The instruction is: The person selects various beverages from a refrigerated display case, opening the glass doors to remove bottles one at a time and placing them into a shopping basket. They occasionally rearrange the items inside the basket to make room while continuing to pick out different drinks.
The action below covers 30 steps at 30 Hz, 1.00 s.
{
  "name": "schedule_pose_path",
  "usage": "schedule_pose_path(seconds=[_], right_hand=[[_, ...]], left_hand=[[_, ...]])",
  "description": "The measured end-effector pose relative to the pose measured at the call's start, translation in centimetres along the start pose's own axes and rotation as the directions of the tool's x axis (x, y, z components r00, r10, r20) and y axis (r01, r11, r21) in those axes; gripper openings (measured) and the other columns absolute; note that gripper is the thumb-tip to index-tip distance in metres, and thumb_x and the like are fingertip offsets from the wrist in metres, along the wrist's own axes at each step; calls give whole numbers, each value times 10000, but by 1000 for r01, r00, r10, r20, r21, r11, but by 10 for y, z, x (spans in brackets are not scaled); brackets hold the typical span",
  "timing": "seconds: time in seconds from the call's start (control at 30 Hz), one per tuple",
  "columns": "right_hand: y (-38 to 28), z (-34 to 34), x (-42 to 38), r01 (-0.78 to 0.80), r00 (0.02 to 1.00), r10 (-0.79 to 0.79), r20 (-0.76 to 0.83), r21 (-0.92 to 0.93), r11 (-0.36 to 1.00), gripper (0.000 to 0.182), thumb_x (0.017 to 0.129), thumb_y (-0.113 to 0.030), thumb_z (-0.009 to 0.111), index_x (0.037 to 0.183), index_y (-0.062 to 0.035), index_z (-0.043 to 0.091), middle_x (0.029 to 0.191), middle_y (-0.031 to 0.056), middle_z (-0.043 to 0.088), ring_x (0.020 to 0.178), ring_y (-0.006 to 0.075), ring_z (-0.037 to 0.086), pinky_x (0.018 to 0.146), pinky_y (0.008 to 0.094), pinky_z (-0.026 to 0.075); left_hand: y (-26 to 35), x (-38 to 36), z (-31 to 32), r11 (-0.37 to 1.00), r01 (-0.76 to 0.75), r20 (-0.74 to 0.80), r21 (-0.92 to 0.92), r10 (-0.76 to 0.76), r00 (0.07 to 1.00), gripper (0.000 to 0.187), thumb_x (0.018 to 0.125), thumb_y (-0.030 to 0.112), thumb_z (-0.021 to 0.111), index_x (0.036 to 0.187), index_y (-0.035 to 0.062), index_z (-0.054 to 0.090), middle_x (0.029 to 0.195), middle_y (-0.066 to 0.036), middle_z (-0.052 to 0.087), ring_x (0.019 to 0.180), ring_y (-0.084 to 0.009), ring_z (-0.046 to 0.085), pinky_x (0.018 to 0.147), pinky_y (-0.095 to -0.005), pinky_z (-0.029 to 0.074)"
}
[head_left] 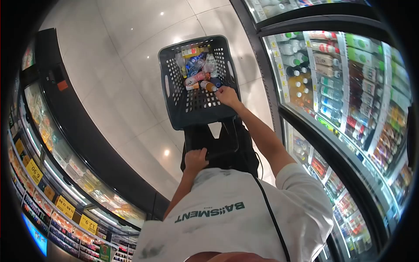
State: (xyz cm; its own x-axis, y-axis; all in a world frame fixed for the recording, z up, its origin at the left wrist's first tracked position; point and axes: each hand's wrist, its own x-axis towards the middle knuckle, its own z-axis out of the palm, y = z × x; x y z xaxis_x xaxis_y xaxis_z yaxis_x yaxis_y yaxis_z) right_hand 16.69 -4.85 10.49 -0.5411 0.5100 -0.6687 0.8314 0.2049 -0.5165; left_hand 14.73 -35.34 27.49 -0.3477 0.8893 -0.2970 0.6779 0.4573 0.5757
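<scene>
A dark plastic basket (174,118) with slotted walls rides on a black cart (246,148). Several bottles and packs lie inside, among them a pink bottle (197,78) and clear bottles (210,64). My right hand (228,96) reaches over the basket's right wall, its fingers closed at the end of a small bottle with an orange-brown label (208,86). Nearer my body, my left hand (196,160) is wrapped round the cart's dark handle, left of its middle.
Glass-fronted fridges (331,78) full of bottles line the right side, with dark door frames. At the left runs a curved chilled shelf (83,172) with yellow price tags. Pale floor tiles (118,78) lie ahead. A black cable (268,209) crosses my shirt.
</scene>
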Motion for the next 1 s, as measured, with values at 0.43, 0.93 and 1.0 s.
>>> schedule_pose_path(seconds=[0.43,0.93,1.0], right_hand=[[127,191,358,-564,825,541,163,188,804,1055,751,-584,754,1417,142,377,1355,308,575,1192,397,630,1011,415,508],[81,199,276,-156,952,147,270,10,988,683,875,-430,658,1366,25,520,1345,293,569,1223,443,574,1031,452,475],[90,185,304,-359,930,349,116,92,929,613,913,-390,611,1382,-7,517,1324,290,586,1184,456,594,997,467,499]], left_hand=[[-5,33,-20,992,119,181,-39,-110,977,132,855,74,631,723,77,622,534,20,380,447,-108,432,441,-264,329],[-10,56,-41,945,272,409,-184,-178,895,161,684,119,652,808,24,615,601,-25,495,512,-161,520,483,-291,395],[-11,55,-41,930,301,438,-211,-186,880,198,648,110,662,820,19,625,597,-22,490,507,-161,513,482,-289,388]])
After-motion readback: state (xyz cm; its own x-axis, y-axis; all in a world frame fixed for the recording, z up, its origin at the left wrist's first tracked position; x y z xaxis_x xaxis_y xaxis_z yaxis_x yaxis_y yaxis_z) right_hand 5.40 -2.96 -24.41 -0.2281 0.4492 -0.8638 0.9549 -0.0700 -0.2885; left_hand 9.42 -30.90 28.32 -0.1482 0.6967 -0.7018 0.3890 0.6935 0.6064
